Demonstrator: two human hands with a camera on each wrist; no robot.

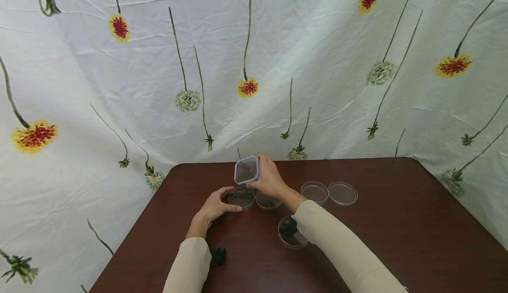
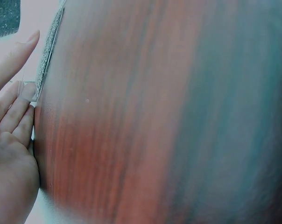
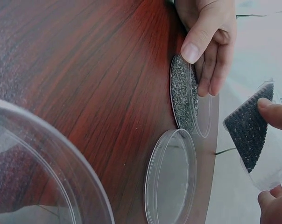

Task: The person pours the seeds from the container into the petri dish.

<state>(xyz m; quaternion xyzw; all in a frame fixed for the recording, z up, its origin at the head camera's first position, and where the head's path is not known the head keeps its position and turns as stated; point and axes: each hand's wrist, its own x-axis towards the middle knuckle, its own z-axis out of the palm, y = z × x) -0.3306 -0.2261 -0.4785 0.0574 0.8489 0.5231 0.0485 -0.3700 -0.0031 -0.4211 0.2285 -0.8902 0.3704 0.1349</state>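
My left hand holds a round transparent petri dish by its side, thumb and fingers on either side of the rim. A layer of dark grey granules covers the dish's bottom. Just above and behind it, my right hand grips a square see-through plastic container, tilted toward the dish. Dark granules lie heaped along one side inside that container. No falling granules can be made out between the two. In the left wrist view only the edge of the filled dish shows beside the left fingers.
Another petri dish stands right beside the filled one. Farther right, two more dishes, one and its neighbour, stand side by side. A nearer dish lies partly under the right forearm. The brown table meets a flowered white cloth behind.
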